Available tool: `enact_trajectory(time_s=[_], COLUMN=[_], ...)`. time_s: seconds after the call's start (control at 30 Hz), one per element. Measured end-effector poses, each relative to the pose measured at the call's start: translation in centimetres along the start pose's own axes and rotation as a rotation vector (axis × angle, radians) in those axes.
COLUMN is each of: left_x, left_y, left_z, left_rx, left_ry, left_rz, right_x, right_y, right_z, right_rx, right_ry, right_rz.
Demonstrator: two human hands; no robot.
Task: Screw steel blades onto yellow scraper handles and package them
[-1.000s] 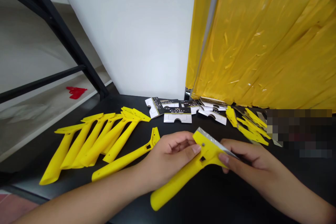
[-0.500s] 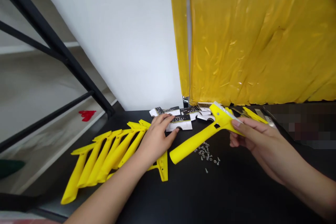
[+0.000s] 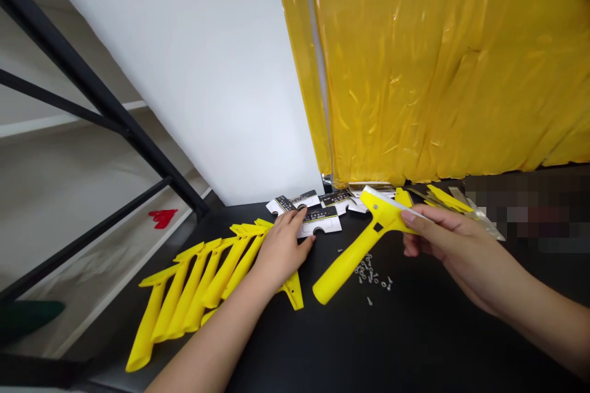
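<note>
A yellow scraper [image 3: 350,258] is pinched at one end of its head by my right hand [image 3: 456,239]. Its hollow round handle slants down to the left, a pale strip runs along the head's top edge, and a screw shows in the head. My left hand [image 3: 288,245] reaches over a white and black card sleeve [image 3: 325,224], fingers spread; I cannot tell whether the fingertips press on it. More card sleeves [image 3: 341,198] lie behind. Below the held scraper are several small screws and nuts [image 3: 369,270], scattered on the black tabletop [image 3: 369,350].
Several yellow scrapers [image 3: 198,295] lie in a row at the left, partly behind my left forearm. More yellow parts and flat strips [image 3: 447,199] lie at the back right. A white panel [image 3: 184,73] and yellow plastic sheeting [image 3: 437,73] stand behind; a black metal frame [image 3: 138,141] rises at left.
The view has shifted slightly. My right hand has tilted the scraper a little, its handle now pointing more steeply downward. My left hand stays over the card sleeve.
</note>
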State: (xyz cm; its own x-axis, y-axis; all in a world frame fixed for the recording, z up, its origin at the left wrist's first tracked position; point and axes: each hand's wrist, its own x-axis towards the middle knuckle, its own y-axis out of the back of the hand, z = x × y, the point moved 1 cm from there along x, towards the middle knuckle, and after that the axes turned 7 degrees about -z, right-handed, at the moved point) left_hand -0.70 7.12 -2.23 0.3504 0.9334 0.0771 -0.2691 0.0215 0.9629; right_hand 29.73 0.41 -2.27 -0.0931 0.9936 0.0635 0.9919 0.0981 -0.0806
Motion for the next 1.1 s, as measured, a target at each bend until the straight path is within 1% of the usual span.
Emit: enact_trajectory(time_s=[0.3, 0.4, 0.5, 0.57, 0.63, 0.67, 0.7, 0.77, 0.8, 0.9, 0.97, 1.03, 1.1], left_x=[0.0, -0.3, -1.0, -1.4, -1.1, -0.6, 0.3, 2.8, 4.4, 9.1, 11.6, 13.3, 14.3], left_y=[-0.5, -0.2, 1.3, 3.0, 4.9, 5.8, 6.4, 7.0, 7.0, 6.4, 5.7, 5.2, 4.7], left_z=[0.1, 0.3, 0.6, 0.9, 1.0, 1.0, 0.9, 0.5, 0.1, -1.2, -2.2, -3.0, -3.6], left_rx=[0.017, 0.02, 0.027, 0.027, 0.044, 0.063, 0.086, 0.122, 0.118, 0.087, 0.053, 0.023, 0.001], left_ry=[0.002, 0.013, 0.027, 0.041, 0.051, 0.047, 0.045, 0.036, 0.032, -0.012, -0.043, -0.056, -0.079], left_rz=[0.002, 0.002, 0.038, 0.099, 0.15, 0.129, 0.082, -0.095, -0.14, -0.254, -0.349, -0.442, -0.503], right_x=[0.1, 0.0, 0.1, 0.1, 0.2, 0.3, 0.3, 0.4, 0.4, 0.3, 0.4, 0.4, 0.5], right_y=[0.1, 0.2, 0.2, 0.2, 0.3, 0.4, 0.5, 0.6, 0.6, 0.7, 0.7, 0.8, 0.8], right_z=[0.3, 0.2, -0.1, -0.3, -0.3, -0.3, -0.2, 0.0, 0.1, 0.2, 0.1, 0.0, -0.2], right_rx=[-0.03, -0.025, -0.014, 0.002, 0.022, 0.03, 0.036, 0.04, 0.04, 0.031, 0.029, 0.031, 0.03], right_ry=[0.021, 0.025, 0.024, 0.024, 0.025, 0.025, 0.024, 0.018, 0.014, 0.007, 0.006, 0.002, 0.002], right_rz=[-0.009, -0.002, 0.008, 0.017, 0.027, 0.028, 0.026, 0.021, 0.022, 0.028, 0.04, 0.061, 0.084])
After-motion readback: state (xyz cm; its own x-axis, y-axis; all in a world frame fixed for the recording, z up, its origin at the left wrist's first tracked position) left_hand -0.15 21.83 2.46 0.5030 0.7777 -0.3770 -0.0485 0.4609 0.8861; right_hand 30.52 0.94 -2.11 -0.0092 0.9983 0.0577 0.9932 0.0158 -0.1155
